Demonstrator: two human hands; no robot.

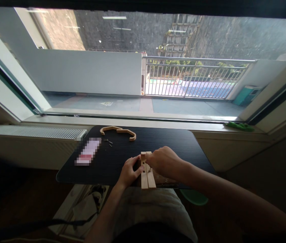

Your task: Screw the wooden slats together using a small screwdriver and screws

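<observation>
Two pale wooden strips (145,180) lie side by side at the table's near edge, with dark round holes in the left one. A small metal pin or screw (149,170) stands in the right strip. My left hand (130,171) grips the strips from the left, thumb against their side. Over their far end, my right hand (165,161) is closed with fingers pressed down; whatever it pinches is hidden. Something brown, partly covered by my right forearm, lies beside the strips (165,181).
Two curved wooden pieces (126,131) rest at the back of the black table (178,141). Several small metal screws (108,141) lie near a pixelated sheet (88,152) at left. A radiator (44,132) and window sill (158,124) border the table. A green stool (195,196) stands below.
</observation>
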